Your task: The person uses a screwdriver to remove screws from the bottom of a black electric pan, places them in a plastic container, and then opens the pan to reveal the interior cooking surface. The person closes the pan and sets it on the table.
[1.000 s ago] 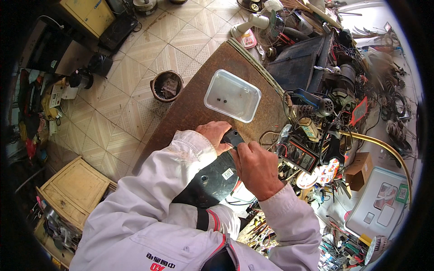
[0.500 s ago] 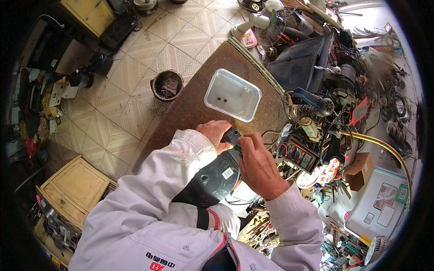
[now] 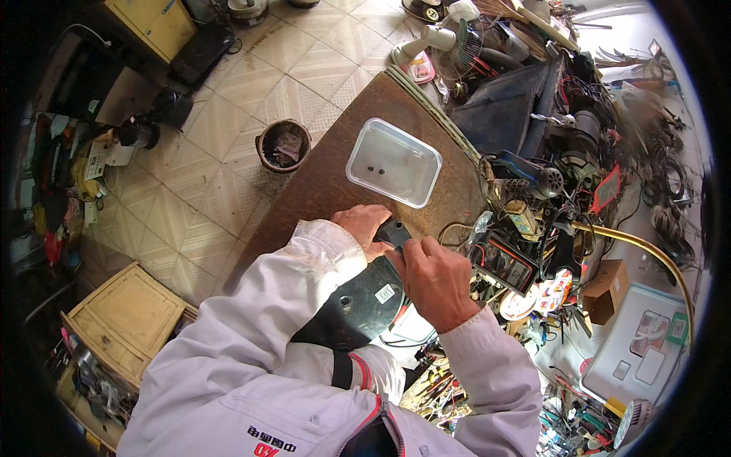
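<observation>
Though unclear, L hand [image 3: 362, 224] on blk part [image 3: 392, 232].

The tub [image 3: 394, 145] sits on the table [image 3: 327, 179] beyond the left hand [image 3: 359, 226] and right hand [image 3: 435, 278], two small bits [image 3: 381, 172] in it, with the bucket [image 3: 263, 158] on the floor [image 3: 221, 114] leftward and the meter [image 3: 502, 263] right of the right hand.

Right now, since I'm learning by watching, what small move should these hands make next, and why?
Probably firm up the left hand's grip on the black part before the right hand works at it: the left has it between thumb and fingers, and the right sits close against it. Whatever the right pinches is hidden, so I can't advise a particular turn.
</observation>
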The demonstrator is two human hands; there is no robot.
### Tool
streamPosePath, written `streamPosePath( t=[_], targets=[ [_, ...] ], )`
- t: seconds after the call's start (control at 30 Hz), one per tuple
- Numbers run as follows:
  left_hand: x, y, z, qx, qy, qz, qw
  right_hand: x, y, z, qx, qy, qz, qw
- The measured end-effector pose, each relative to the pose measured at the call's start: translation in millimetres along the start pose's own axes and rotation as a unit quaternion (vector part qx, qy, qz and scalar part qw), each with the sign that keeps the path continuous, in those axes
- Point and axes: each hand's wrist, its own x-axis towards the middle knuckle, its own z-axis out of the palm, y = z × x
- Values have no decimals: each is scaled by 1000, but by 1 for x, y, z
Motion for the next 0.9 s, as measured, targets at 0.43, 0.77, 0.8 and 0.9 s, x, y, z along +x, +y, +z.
streamPosePath(
  t=[0.43, 0.77, 0.8, 0.9],
  targets=[
    [-2, 12, -12, 0, -43, -20, 999, -2, 9, 4, 125, 4, -55, 991],
    [0, 3, -3, 7, -11, -10, 1000, 2, 3, -1, 73, -29, -53, 996],
    [0, 4, -3, 5, -12, -10, 1000, 1, 2, -2, 53, -55, -23, 997],
    [-2, 4, -4, 1, -18, -13, 1000, 2, 1, -4, 42, -69, 2, 997]
  ],
)
